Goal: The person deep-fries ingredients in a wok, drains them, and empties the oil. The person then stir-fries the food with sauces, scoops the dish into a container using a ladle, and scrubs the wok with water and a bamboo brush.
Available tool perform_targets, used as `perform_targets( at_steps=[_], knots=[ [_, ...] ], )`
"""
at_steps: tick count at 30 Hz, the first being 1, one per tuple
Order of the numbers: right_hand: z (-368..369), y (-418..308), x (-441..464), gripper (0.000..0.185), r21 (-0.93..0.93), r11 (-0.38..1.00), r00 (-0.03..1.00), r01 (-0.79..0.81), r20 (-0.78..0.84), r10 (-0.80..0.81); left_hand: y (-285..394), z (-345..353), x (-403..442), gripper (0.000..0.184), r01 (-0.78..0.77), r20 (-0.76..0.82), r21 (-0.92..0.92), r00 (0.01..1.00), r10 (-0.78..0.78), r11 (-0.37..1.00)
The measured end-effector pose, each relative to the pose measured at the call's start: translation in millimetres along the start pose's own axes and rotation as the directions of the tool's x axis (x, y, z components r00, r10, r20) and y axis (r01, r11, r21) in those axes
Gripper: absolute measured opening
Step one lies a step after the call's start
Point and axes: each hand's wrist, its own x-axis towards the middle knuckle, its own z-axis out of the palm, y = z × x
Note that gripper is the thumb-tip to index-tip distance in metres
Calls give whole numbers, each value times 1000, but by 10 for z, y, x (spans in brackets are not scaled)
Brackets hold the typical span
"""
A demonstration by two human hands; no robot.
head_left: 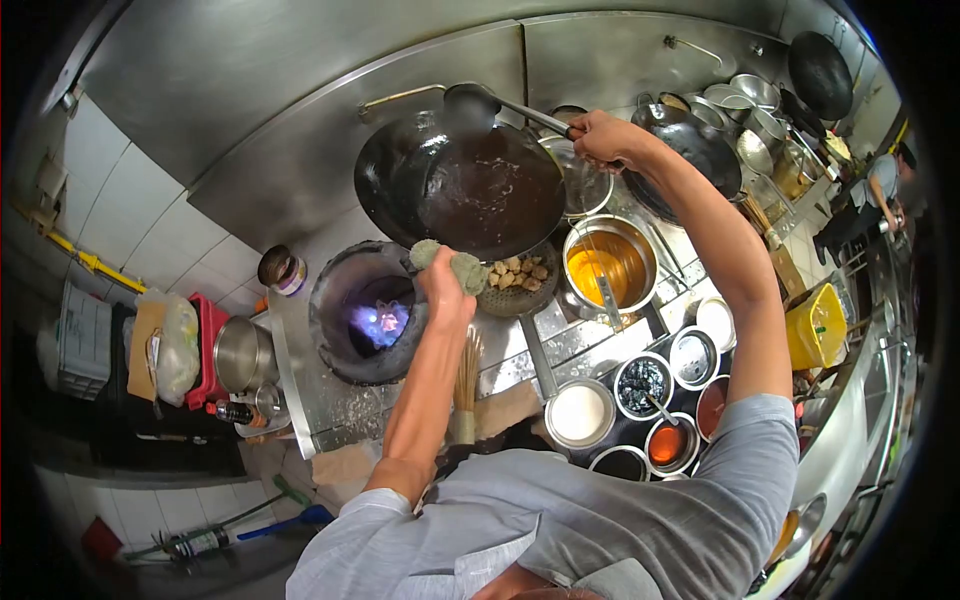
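My left hand [446,288] is closed on a folded greenish cloth [468,271] at the near rim of a large black wok [385,185]. The wok is tilted beside the burner [325,290], where a blue-purple flame [380,322] burns. Dark brown liquid [490,195] lies in the wok. My right hand [605,140] grips the handle of a ladle [470,108], whose dark bowl is over the wok's far rim. Below the wok's near edge, a perforated strainer [538,300] holds several browned chunks [517,271]. Whether my left fingers touch the wok itself is hidden.
A metal pot [650,265] of yellow oil stands right of the strainer. Several seasoning containers, including a white-filled one [580,414], sit close to my body. Another black wok [690,150] is at the back right. A person [870,195] stands far right.
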Motion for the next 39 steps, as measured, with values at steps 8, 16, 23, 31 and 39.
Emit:
perform_targets(
  at_steps=[8,16,23,31,39],
  knots=[
    [-57,72,85,14,32,999,999,4,-51,-3,-52,155,140,14,-70,32,-11,997,71,997],
    [-43,-1,69,14,54,998,996,-29,-89,33,-33,274,177,17,-150,-15,-30,989,150,988],
    [-96,-9,91,30,56,998,997,-26,-71,30,16,393,159,25,-186,-18,-2,982,186,983],
    [-118,68,135,37,108,994,996,1,-92,9,-80,348,396,34,-163,19,30,987,162,986],
    [-131,106,154,29,114,993,991,-2,-131,17,-38,442,412,46,-160,21,117,987,159,980]
  ],
)
